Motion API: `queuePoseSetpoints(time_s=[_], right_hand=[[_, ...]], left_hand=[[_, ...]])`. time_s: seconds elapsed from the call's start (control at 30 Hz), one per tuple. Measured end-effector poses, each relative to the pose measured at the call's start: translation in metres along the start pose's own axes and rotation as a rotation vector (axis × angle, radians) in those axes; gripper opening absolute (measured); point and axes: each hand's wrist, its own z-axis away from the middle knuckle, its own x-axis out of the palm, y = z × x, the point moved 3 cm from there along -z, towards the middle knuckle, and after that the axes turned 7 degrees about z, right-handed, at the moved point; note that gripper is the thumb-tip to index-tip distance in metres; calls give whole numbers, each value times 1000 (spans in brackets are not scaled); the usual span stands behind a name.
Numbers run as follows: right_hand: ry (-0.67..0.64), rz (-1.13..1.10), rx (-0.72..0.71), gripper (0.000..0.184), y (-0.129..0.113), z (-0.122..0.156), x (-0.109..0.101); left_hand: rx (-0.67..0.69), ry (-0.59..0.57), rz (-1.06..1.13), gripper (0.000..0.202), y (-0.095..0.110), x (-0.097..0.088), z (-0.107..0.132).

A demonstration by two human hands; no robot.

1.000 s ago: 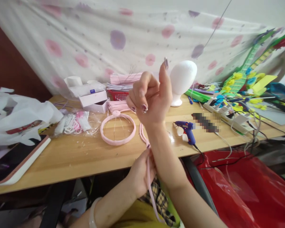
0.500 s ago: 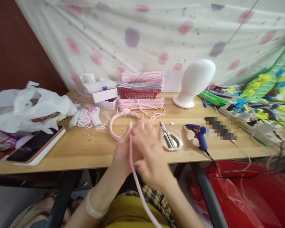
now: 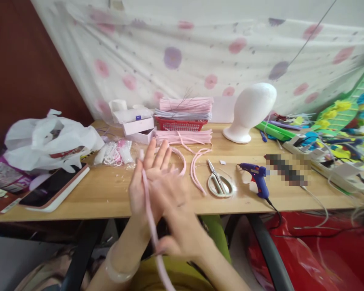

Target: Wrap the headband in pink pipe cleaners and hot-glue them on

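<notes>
My left hand (image 3: pixel 139 198) is palm up, its fingers stretched out and its thumb pressing a long pink chenille stem (image 3: pixel 151 224) against the hand's edge. The stem's pale tip sticks up past the thumb, and its long end trails down towards my lap. Over the left palm, my right hand (image 3: pixel 180 210) is blurred by motion, with fingers stretched and thumb apart; nothing shows in its grasp. Behind the hands lies a pink-wrapped headband (image 3: pixel 182 158), mostly hidden. Just right of it are loose bent pink stems (image 3: pixel 194 171).
Scissors (image 3: pixel 220 184) and a blue glue gun (image 3: pixel 256 176) with a cord lie to the right. Farther back stand a white foam head (image 3: pixel 251 113) and a red basket (image 3: pixel 182 124) of stem bundles. Leftward are a phone (image 3: pixel 56 186), a plastic bag (image 3: pixel 48 139) and bagged beads (image 3: pixel 115 153).
Both hands have moved left, and the left palm has opened out, with the stem still under its thumb. More of the loose stems beside the headband shows. The camera view has shifted slightly.
</notes>
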Motion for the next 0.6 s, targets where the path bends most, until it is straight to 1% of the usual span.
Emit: queuePoseSetpoints(time_s=[0.03,0.07,0.1,0.13,0.17,0.2,0.23,0.27,0.3,0.33,0.37,0.4,0.43,0.47,0.5,0.53,0.57,0.6], right_hand=[[-28,18,-70,84,2,0,13],[-31,39,-70,82,8,1,21],[-40,53,38,76,19,2,25],[-27,39,190,64,29,5,23],[31,15,302,53,36,9,17],[121,2,396,48,39,13,9],[244,12,454,46,37,17,0],[352,28,454,47,31,19,-7],[442,50,437,51,24,19,-10],[464,69,362,56,16,17,-8],[416,79,211,61,8,12,-1],[278,71,44,61,4,5,10],[168,52,-38,61,5,-1,19],[95,30,-8,64,12,-6,25],[64,16,134,63,23,-11,27],[125,-7,279,57,34,-13,21],[233,-38,414,53,41,-12,10],[362,-56,527,49,44,-8,-6]], left_hand=[[-1,-24,14,46,0,0,-3],[5,-46,25,45,2,-1,-6],[21,-59,35,44,5,-4,-9],[37,-65,44,43,9,-7,-11],[46,-65,53,42,12,-10,-13],[49,-59,59,41,14,-13,-15],[50,-48,65,42,13,-15,-16],[47,-38,71,42,12,-16,-16],[33,-31,77,43,8,-15,-16],[9,-26,80,44,4,-13,-15],[-23,-23,82,46,0,-10,-15],[-44,-18,83,47,-4,-7,-14],[-46,-8,82,48,-5,-6,-14],[-33,6,75,49,-5,-5,-14],[0,22,63,48,-3,-6,-15],[48,41,45,47,-1,-8,-15],[97,59,19,46,1,-10,-16],[143,74,-11,46,2,-13,-17]])
